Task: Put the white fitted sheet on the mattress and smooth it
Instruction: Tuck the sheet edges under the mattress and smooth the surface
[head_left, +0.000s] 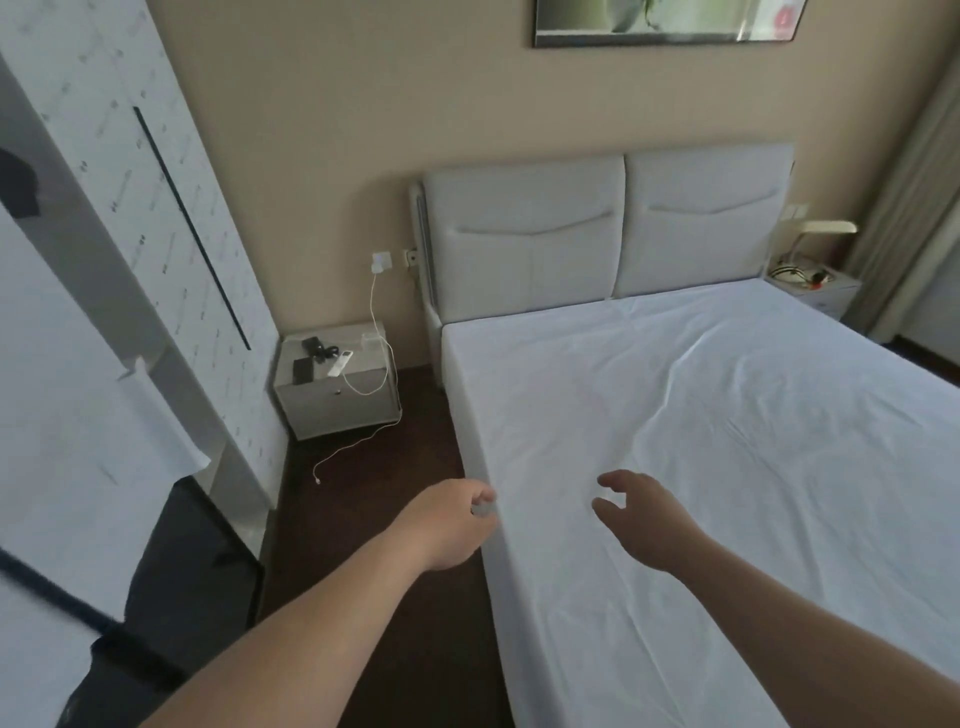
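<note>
Your left hand (457, 519) pinches the white fitted sheet (701, 441) right at the near left edge of the mattress (475, 441), fingers curled round a small fold of the cloth, while your right hand (641, 519) is released, fingers loosely spread and hovering just above the sheet's surface beside that edge. The sheet already covers the whole top of the mattress up to the padded headboard (608, 228), with long creases running across its middle and right part.

Two bare forearms, no sleeves in view, left grip (457, 525) and right grip (649, 525) without rings or gloves
</note>
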